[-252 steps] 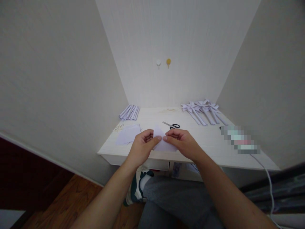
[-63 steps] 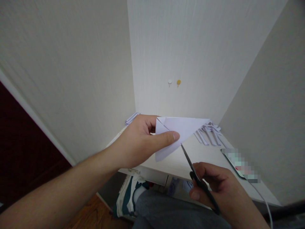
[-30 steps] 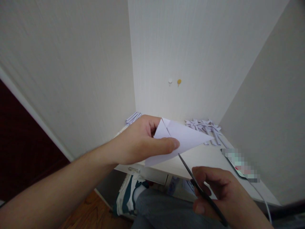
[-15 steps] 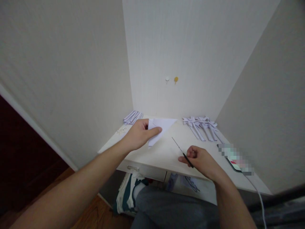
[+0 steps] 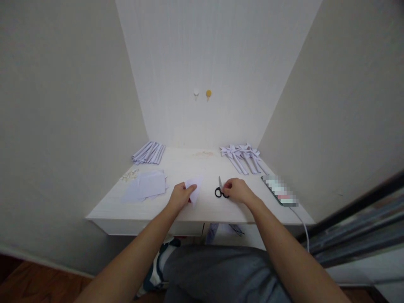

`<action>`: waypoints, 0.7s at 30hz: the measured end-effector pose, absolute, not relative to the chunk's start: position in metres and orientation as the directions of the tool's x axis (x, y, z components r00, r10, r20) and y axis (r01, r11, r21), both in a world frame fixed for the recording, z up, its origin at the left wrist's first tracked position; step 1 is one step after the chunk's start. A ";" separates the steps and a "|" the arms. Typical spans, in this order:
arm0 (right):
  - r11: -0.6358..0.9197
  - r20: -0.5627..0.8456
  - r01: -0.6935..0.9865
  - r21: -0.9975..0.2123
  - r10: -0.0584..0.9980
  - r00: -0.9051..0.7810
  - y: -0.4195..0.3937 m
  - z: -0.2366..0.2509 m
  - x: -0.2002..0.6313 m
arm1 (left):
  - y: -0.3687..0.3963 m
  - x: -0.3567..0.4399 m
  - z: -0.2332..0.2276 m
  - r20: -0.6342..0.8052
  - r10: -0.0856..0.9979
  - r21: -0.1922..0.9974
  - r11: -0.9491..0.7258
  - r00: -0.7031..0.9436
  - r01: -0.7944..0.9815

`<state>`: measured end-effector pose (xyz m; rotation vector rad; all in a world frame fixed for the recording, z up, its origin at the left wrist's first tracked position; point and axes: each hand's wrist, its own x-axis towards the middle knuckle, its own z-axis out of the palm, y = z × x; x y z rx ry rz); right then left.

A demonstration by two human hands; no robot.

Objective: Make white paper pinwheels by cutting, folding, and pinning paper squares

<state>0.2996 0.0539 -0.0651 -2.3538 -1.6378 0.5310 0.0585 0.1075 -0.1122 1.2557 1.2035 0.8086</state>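
Note:
My left hand (image 5: pixel 179 198) rests on the white desk (image 5: pixel 139 215) and pinches a folded white paper triangle (image 5: pixel 195 189) that lies flat near the front edge. Just right of the paper, black-handled scissors (image 5: pixel 219 190) lie on the desk with their blades shut and pointing away from me. The curled fingers of my right hand (image 5: pixel 238 191) touch the scissors' handles. The two hands are a short gap apart.
Loose white sheets (image 5: pixel 145 190) and small pins (image 5: pixel 129 176) lie at the left. Folded paper strips (image 5: pixel 149 152) sit back left, and several finished paper pinwheels (image 5: pixel 241 155) back right. A phone (image 5: pixel 279 190) with a cable lies at the right. Two wall hooks (image 5: pixel 202 94) hang above.
Both hands came down from mid-air to the desk. The paper now lies on the surface under my left hand, and the scissors lie flat by my right hand.

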 end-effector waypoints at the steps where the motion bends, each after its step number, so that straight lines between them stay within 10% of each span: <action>1: -0.390 -0.157 0.848 -0.358 0.921 0.357 0.052 -0.061 0.315 | 0.110 0.059 -0.113 -0.209 0.951 0.973 0.179 0.230 0.142; 7: -0.705 -0.152 0.693 -0.150 0.709 0.688 0.031 -0.039 0.417 | 0.109 0.061 -0.110 -0.071 0.984 0.997 0.063 0.165 0.050; 21: -0.781 -0.251 0.609 -0.141 0.623 0.741 0.030 -0.049 0.460 | 0.103 0.059 -0.107 0.011 0.992 1.000 -0.014 0.124 0.028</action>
